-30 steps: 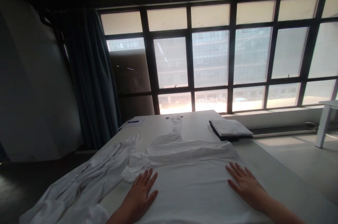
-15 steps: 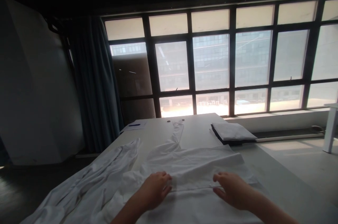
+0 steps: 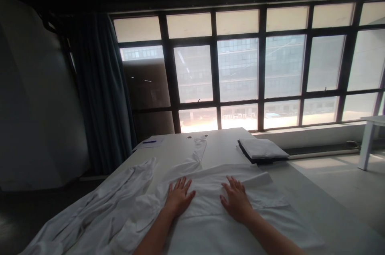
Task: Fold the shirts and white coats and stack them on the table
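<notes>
the only camera, head-worn, looked forward and down along the white worktop (image 3: 222, 150), the left hand (image 3: 178, 199) and right hand (image 3: 237, 203) close below, the gridded window (image 3: 237, 70) farther ahead.

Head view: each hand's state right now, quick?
Left hand: open, palm down on the white cloth, no grip visible.
Right hand: open, palm down on the same cloth, no grip visible.

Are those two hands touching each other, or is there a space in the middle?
Apart: the head view shows a wide strip of the white garment between the left hand and the right hand.
</notes>
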Demonstrator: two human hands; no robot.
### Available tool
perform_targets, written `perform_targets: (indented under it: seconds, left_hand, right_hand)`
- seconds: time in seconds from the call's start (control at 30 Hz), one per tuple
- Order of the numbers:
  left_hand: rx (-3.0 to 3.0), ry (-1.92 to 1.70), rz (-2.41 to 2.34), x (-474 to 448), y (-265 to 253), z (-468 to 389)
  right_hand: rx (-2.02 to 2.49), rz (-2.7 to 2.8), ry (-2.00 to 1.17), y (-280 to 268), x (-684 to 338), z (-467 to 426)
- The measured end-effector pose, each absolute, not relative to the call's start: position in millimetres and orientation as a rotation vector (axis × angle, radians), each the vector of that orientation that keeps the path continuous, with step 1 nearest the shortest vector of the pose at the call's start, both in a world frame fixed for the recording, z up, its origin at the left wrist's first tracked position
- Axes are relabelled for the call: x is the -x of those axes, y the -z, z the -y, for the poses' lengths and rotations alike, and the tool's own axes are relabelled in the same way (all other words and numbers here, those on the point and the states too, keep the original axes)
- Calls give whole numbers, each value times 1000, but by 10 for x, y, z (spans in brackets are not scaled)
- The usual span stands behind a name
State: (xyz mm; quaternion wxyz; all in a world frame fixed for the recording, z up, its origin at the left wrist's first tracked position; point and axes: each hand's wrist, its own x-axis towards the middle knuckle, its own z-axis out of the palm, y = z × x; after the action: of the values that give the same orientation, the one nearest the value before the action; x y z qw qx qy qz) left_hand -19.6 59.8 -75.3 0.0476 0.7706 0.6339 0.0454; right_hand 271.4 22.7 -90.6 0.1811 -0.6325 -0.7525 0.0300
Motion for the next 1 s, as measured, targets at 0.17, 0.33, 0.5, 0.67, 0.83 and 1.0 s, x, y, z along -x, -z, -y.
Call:
perform_targets:
  seconds: [0.17, 0.33, 0.5, 0.67, 0.83, 1.0]
  left_hand:
    - [-2367, -84, -1956, 182, 812, -384]
    - [-2328, 31, -1946, 201, 719, -5]
    - [-2332, 60, -1875, -1, 643, 163]
    - [-2463, -100, -1595, -495, 770, 36]
    - [-2497, -138, -1649, -386, 840, -175]
    - [-2476, -135, -1763, 265, 831, -383]
  right_hand:
    - [1798, 2216, -172, 993, -2730, -101]
    - [1761, 2257, -227, 1113, -2797, 201]
    - [1736, 2330, -363, 1043, -2721, 256]
    - [1483, 2469, -421, 981, -2390, -13]
    - [1558, 2436, -332, 1038, -2603, -298]
    - [1985, 2225, -157, 1093, -3571, -586]
